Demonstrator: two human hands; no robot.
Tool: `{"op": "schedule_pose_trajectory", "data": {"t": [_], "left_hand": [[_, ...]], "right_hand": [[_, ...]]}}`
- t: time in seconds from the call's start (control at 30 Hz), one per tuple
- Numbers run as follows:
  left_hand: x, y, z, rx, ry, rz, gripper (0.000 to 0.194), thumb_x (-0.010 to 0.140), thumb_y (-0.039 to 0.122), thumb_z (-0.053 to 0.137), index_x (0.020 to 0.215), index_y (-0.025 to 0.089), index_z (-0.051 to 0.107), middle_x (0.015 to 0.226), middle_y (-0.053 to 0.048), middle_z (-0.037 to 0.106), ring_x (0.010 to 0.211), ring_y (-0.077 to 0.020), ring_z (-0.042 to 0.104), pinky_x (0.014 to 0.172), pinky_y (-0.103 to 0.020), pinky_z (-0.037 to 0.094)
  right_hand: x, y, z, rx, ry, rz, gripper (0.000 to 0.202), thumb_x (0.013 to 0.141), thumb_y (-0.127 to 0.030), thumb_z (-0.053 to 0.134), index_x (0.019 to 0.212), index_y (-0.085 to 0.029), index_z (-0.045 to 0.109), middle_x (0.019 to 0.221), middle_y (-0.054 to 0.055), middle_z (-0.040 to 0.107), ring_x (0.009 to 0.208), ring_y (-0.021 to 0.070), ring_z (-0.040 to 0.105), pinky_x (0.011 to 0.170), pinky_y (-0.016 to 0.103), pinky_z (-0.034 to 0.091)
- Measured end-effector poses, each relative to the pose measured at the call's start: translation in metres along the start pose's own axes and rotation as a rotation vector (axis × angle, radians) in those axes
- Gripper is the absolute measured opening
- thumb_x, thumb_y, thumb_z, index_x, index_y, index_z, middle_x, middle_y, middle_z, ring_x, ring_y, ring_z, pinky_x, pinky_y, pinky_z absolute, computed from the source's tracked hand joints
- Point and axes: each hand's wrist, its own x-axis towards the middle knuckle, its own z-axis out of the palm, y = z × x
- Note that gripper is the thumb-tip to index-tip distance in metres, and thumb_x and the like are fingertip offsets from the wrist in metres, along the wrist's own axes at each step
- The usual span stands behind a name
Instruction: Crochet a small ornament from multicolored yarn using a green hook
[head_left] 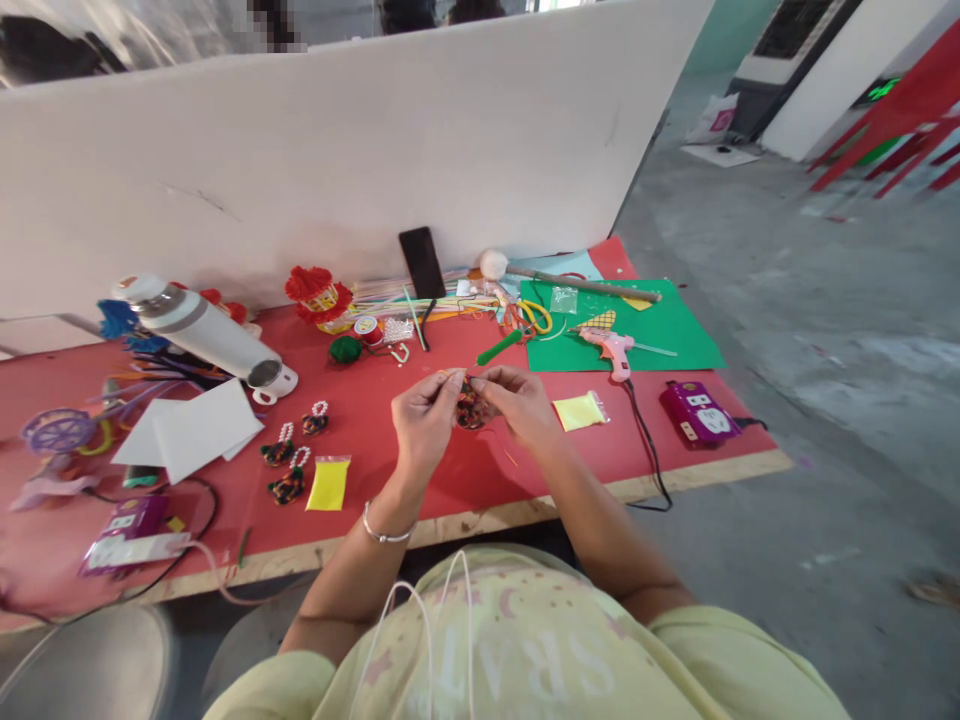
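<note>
A small dark piece of multicoloured yarn work (472, 408), with red, orange and green flecks, is pinched between both hands above the red-covered table. My left hand (426, 415) holds its left side, thumb and fingertips together. On the other side my right hand (523, 400) grips its upper right edge with closed fingers. A green stick-like handle (499, 348) shows just beyond my right fingertips; whether it is touched I cannot tell. Three similar yarn pieces with white bead loops, one of them a beaded charm (287, 485), lie to the left.
Right of my hands are a pink glue gun (613, 350), a yellow packet (581, 411) and a purple power box (699, 412) with cables. Another yellow packet (328, 484), white paper (206, 430) and a large flask (206, 335) are left. A phone (423, 262) leans against the white partition (360, 160).
</note>
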Motion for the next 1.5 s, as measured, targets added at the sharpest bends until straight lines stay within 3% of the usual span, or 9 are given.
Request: {"op": "schedule_pose_trajectory", "data": {"t": [0.33, 0.5, 0.63, 0.77, 0.9, 1.0, 1.13, 1.3, 1.5], "left_hand": [[-0.001, 0.004, 0.001, 0.026, -0.019, -0.033, 0.028, 0.092, 0.041, 0.074, 0.079, 0.017, 0.079, 0.054, 0.005, 0.049, 0.049, -0.0079, 0.041, 0.047, -0.021, 0.033], [0.002, 0.006, -0.003, 0.033, -0.110, -0.062, 0.028, 0.089, 0.044, 0.077, 0.086, 0.016, 0.083, 0.057, 0.003, 0.055, 0.052, -0.0085, 0.039, 0.049, -0.023, 0.032], [0.003, 0.006, -0.007, -0.095, -0.222, -0.166, 0.028, 0.083, 0.044, 0.084, 0.082, 0.016, 0.083, 0.060, 0.002, 0.058, 0.052, -0.0068, 0.038, 0.050, -0.022, 0.031], [0.004, 0.005, -0.008, -0.120, -0.252, -0.188, 0.025, 0.082, 0.041, 0.085, 0.082, 0.016, 0.084, 0.066, 0.000, 0.066, 0.057, -0.0083, 0.048, 0.056, -0.022, 0.040], [0.007, 0.005, -0.010, -0.040, -0.275, -0.106, 0.023, 0.085, 0.040, 0.082, 0.089, 0.018, 0.086, 0.084, -0.004, 0.079, 0.075, -0.0165, 0.068, 0.075, -0.028, 0.054], [0.011, 0.007, -0.010, 0.035, -0.273, -0.049, 0.024, 0.087, 0.041, 0.081, 0.096, 0.019, 0.087, 0.093, -0.006, 0.083, 0.085, -0.0208, 0.073, 0.082, -0.031, 0.057], [0.014, 0.004, -0.010, 0.083, -0.266, 0.026, 0.019, 0.089, 0.038, 0.079, 0.094, 0.022, 0.088, 0.092, -0.006, 0.082, 0.086, -0.0200, 0.073, 0.081, -0.030, 0.056], [0.013, 0.004, -0.009, 0.079, -0.240, 0.047, 0.011, 0.087, 0.033, 0.081, 0.092, 0.025, 0.089, 0.087, -0.005, 0.075, 0.084, -0.0176, 0.069, 0.079, -0.028, 0.054], [0.013, 0.010, -0.006, 0.055, -0.209, 0.012, 0.013, 0.085, 0.034, 0.084, 0.087, 0.023, 0.088, 0.079, -0.004, 0.069, 0.073, -0.0140, 0.062, 0.065, -0.025, 0.048]], "right_hand": [[-0.001, -0.002, -0.002, -0.026, -0.022, -0.036, 0.039, 0.065, -0.053, 0.090, 0.072, -0.019, 0.072, 0.060, -0.003, 0.066, 0.050, 0.0091, 0.055, 0.048, 0.023, 0.047], [0.000, -0.013, -0.010, -0.035, -0.098, -0.144, 0.035, 0.071, -0.047, 0.088, 0.094, -0.021, 0.080, 0.071, -0.002, 0.069, 0.063, 0.0108, 0.057, 0.060, 0.026, 0.048], [0.000, -0.022, -0.021, -0.092, -0.204, -0.252, 0.022, 0.079, -0.043, 0.084, 0.080, -0.021, 0.079, 0.081, 0.000, 0.071, 0.073, 0.0133, 0.061, 0.069, 0.030, 0.049], [-0.002, -0.020, -0.031, -0.184, -0.224, -0.300, 0.023, 0.084, -0.046, 0.081, 0.080, -0.023, 0.081, 0.086, 0.002, 0.072, 0.067, 0.0118, 0.058, 0.062, 0.030, 0.046], [-0.008, -0.013, -0.030, -0.187, -0.162, -0.223, 0.033, 0.088, -0.055, 0.075, 0.091, -0.023, 0.083, 0.078, 0.001, 0.072, 0.052, 0.0081, 0.052, 0.046, 0.026, 0.039], [-0.012, -0.010, -0.024, -0.055, -0.123, -0.090, 0.036, 0.086, -0.058, 0.076, 0.095, -0.024, 0.079, 0.071, -0.001, 0.071, 0.049, 0.0097, 0.060, 0.038, 0.021, 0.038], [-0.009, -0.010, -0.023, 0.143, -0.143, 0.033, 0.040, 0.078, -0.061, 0.082, 0.091, -0.023, 0.075, 0.080, 0.000, 0.077, 0.054, 0.0140, 0.072, 0.035, 0.019, 0.046], [-0.007, -0.017, -0.029, 0.228, -0.251, 0.134, 0.051, 0.069, -0.066, 0.087, 0.092, -0.022, 0.076, 0.088, 0.002, 0.081, 0.061, 0.0177, 0.078, 0.034, 0.019, 0.050], [-0.011, -0.016, -0.025, 0.142, -0.205, 0.136, 0.048, 0.079, -0.071, 0.077, 0.095, -0.025, 0.076, 0.088, 0.002, 0.081, 0.068, 0.0201, 0.080, 0.047, 0.027, 0.061]]}}
